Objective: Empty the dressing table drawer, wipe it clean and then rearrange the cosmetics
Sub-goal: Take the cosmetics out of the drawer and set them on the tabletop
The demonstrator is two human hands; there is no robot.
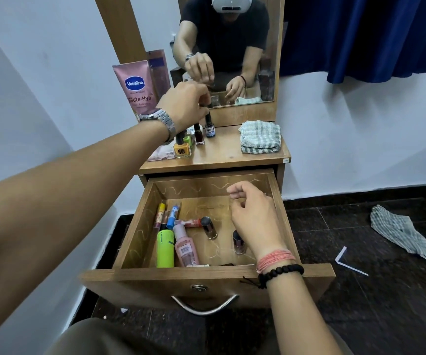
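At the left, a small blue bottle [209, 125] is pinched by its cap in the left hand [185, 107] on the bench [222, 156]. In the drawer [206, 274], the glass bottles [210, 228] look small, light, slippery and breakable; the caps should be gripped. The right hand [254, 217] hangs above, fingers [235, 194] loosely curled, holding nothing.

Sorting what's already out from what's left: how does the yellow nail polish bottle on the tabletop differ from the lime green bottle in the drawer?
The yellow nail polish bottle stands upright on the tabletop; the lime green bottle lies on its side in the drawer. The yellow one is small and squarish with a dark cap; the green one is a longer cylinder. Neither is in a hand.
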